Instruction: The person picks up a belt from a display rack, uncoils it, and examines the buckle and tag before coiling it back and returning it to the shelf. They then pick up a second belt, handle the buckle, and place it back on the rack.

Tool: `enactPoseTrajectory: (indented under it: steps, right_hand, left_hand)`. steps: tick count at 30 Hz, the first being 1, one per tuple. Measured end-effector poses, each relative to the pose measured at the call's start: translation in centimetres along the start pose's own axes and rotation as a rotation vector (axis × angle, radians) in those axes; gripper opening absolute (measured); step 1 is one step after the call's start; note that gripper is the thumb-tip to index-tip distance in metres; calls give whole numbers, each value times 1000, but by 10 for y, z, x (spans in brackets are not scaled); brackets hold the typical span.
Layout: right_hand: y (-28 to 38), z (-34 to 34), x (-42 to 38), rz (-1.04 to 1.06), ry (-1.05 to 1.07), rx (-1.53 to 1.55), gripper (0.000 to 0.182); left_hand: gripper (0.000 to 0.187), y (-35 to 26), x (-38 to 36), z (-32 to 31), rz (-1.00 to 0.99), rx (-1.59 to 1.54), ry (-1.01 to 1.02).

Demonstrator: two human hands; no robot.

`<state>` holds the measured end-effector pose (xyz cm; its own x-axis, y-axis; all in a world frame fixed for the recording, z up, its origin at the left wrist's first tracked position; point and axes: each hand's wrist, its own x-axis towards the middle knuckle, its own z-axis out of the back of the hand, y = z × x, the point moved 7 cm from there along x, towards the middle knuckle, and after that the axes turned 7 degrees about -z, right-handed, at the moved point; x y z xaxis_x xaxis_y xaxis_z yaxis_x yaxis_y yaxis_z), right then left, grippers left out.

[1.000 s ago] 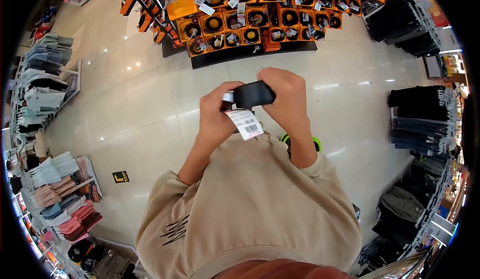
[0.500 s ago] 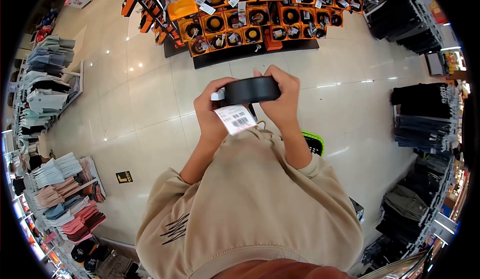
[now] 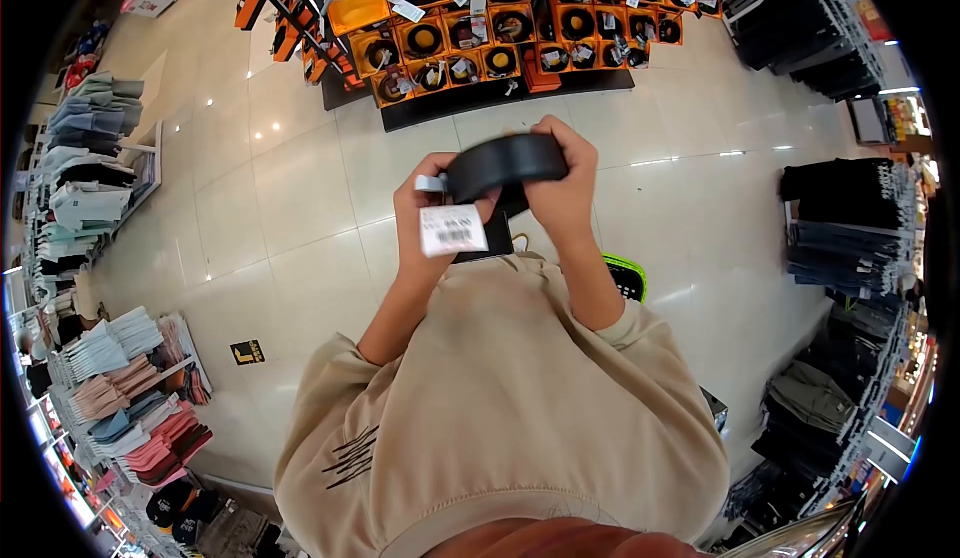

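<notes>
A coiled black belt (image 3: 505,166) is held up in front of my chest, between both hands. At its left end my left hand (image 3: 415,216) is closed around the coil, near a small pale piece on it. My right hand (image 3: 563,186) grips the right end, fingers bent over the edge. From the belt's left side hangs a white price tag (image 3: 453,231) with a barcode, covering part of my left hand. The inside of the coil and some fingertips are hidden. A dark flat strip shows below the coil.
Ahead stands a display rack with orange boxes (image 3: 425,38) holding coiled belts. Folded light clothes (image 3: 95,203) hang at the left, and dark trousers (image 3: 835,193) at the right. A green-edged black item (image 3: 627,280) is partly hidden by my right arm. Shiny floor tiles (image 3: 290,173) lie between.
The belt has tilted, its right end rising slightly and more of its outer face showing. The price tag has swung left and hangs straighter. Both hands keep their hold.
</notes>
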<state>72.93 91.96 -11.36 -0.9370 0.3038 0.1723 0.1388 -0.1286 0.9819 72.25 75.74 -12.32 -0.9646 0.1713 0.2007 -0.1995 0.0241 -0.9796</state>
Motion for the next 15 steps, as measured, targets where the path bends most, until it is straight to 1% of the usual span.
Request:
enactPoseTrajectory:
  steps: [1,2,3,4,6,7,9,10,11,13,14,15]
  right_hand:
    - [31,-1,-1,136,27,-264,13]
    - [52,-6,-3,284,40,-350,14]
    - [65,-13,-8,431,52,-433,16]
    - [62,-13,-9,407,69,-392,16]
    - [56,-11,-8,365,97,-314,18]
    - [44,-7,-5,248,55,-160,19]
    - [11,-10,-6,7,-26,148,23]
    - [-9,-23,-7,-239,73,489,29]
    - [-20,-30,-12,-394,55,655,17]
    - [-31,-26,-13,-420,9,592,15]
    - [-21,-18,-9,-256,1,337,13]
    - [-10,-9,-8,-92,-6,81,13]
  left_hand:
    - [35,-1,-2,1,-36,2,-15]
    - [37,1,-2,1,37,-168,-17]
    - [37,-3,-2,2,28,-165,3]
    - [38,-6,-1,3,19,-162,22]
    - [39,-22,1,7,-170,187,112]
    - [34,-19,2,9,-136,53,61]
    - [27,-6,4,15,6,100,-48]
    - [19,-6,2,6,183,-449,-158]
    - [17,1,1,3,303,-566,-180]
    - [19,11,1,0,356,-468,-107]
    - [20,12,0,2,328,-285,-126]
    - [25,14,1,8,51,-53,-78]
